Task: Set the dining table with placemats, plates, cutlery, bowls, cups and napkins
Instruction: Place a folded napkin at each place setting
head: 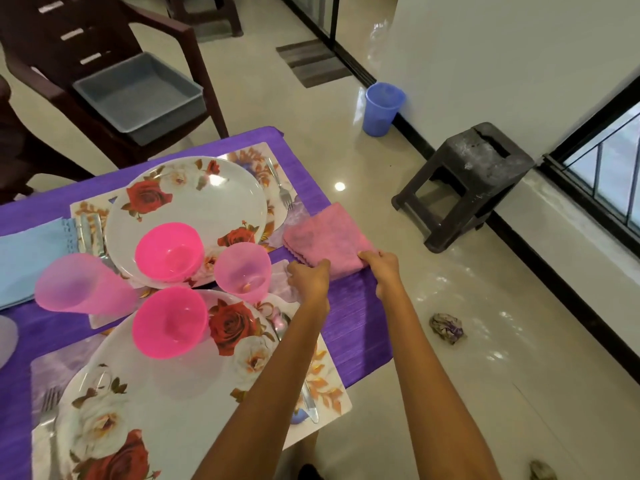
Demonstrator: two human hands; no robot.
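The folded pink cloth napkin [327, 239] lies at the right edge of the purple-covered worktop [349, 323], beside the far floral placemat [254, 157]. Its near edge is pinched by the left grip [308, 279] and the right grip [382, 266]. Being soft, light and limp, it is best held by 2 corners.

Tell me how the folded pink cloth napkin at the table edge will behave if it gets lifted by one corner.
The folded pink cloth napkin is probably floppy: it is soft fabric in stacked layers, so it would likely droop and unfold. It looks light. Its fuzzy surface should not slip from the left hand or right hand, which hold its near edge.
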